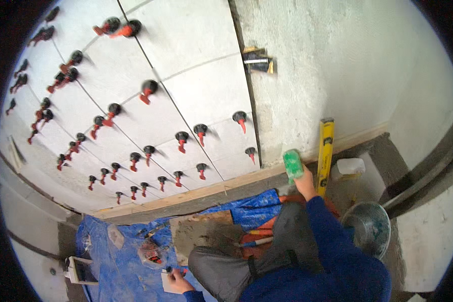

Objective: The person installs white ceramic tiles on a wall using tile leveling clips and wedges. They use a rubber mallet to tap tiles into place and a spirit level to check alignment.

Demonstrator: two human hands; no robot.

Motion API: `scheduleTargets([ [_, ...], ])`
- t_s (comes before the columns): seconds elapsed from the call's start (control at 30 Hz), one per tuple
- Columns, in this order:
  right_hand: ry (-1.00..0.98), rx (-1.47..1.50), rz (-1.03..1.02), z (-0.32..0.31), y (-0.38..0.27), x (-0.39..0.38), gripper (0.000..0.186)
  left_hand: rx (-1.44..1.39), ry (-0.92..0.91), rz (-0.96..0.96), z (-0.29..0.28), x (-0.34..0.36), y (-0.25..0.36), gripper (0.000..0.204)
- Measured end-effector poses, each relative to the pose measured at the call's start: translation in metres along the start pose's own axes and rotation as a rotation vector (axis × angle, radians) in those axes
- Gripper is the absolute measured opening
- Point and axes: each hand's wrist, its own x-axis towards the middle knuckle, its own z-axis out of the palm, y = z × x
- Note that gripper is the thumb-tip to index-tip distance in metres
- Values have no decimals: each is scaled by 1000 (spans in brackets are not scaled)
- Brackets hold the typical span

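At the view's four o'clock, your right hand (304, 184) is gripping a green block (291, 164), while at seven your left hand (179, 283) is holding a white piece (169, 285).

On my remote feed, tiles (204, 88) covered the left part of the wall (307, 85), clips (200, 129) on their joints. To their right I had, in order, the sponge (291, 164) in the right hand (304, 184), the level (325, 156) and the bucket (371, 229). At left, a bag (150, 250) lay on the tarp (118, 274).

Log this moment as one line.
left hand: at white piece, grip unclear | right hand: holding green object | yellow level: beside that hand | red-black clips: on tiled wall
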Motion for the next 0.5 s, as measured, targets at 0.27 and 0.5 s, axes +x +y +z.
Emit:
scheduleTargets([
  [0.27,121,80,27,11,-36,-33,81,-283,-634,314,181,-104,227,19],
  [0.5,121,-5,-14,49,-24,-42,91,-309,-1095,297,281,-155,261,18],
])
